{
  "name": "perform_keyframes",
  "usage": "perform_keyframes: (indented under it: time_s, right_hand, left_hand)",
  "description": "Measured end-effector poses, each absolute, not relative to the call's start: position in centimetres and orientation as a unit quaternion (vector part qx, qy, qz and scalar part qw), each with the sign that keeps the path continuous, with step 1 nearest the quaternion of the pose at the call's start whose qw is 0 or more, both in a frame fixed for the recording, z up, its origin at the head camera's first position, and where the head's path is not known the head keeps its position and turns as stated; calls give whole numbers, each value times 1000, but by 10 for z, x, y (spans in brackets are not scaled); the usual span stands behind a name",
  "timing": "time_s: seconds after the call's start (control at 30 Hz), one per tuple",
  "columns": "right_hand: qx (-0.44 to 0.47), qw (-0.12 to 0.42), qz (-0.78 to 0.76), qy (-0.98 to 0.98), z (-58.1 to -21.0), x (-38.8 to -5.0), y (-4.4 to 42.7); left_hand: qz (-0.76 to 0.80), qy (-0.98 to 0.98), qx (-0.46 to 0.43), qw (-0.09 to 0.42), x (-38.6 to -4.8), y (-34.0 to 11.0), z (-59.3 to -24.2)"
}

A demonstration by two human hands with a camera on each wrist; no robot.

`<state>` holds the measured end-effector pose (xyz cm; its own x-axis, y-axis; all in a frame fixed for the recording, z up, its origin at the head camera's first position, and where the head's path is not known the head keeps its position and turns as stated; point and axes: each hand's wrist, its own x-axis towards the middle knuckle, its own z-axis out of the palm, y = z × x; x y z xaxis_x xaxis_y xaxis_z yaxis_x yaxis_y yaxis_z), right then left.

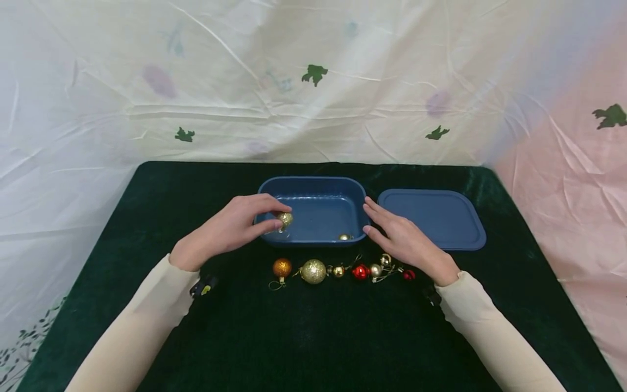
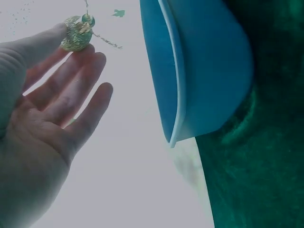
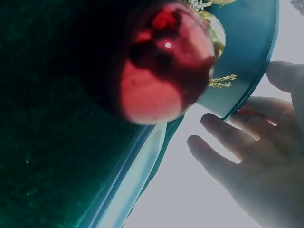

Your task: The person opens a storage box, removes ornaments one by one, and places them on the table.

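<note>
Between thumb and fingers, my left hand pinches a gold glitter bauble above the left end of a blue rectangular box. The left wrist view shows the same bauble with its cap and a loose gold string. My right hand has its fingers extended, the tips at the box's right rim. Inside the box, a small gold bauble lies near the front right corner. Close to the right wrist camera, a shiny red bauble covers part of that view.
A blue lid lies flat right of the box. In front of the box runs a row of baubles: orange, large gold glitter, small gold, red and several more by the right wrist. Dark green cloth covers the table.
</note>
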<state>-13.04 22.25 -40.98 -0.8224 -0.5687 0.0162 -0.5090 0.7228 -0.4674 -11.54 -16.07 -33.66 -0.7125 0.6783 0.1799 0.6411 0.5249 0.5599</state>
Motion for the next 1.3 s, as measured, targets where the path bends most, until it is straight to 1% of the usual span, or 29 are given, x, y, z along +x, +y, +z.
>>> perform_keyframes:
  time_s: [0.3, 0.67, 0.97, 1.3]
  right_hand:
    - [-293, 58, -232, 926, -411, -129, 221]
    - [-290, 64, -236, 925, -411, -129, 221]
    - [-290, 63, -240, 924, -409, -130, 222]
    - [-291, 65, -238, 924, -410, -130, 222]
  left_hand:
    - [313, 873, 373, 3, -94, -169, -342]
    - [314, 882, 349, -30, -71, -178, -355]
    - [312, 893, 324, -20, -57, -184, -362]
    - [317, 897, 308, 4, -53, -195, -379]
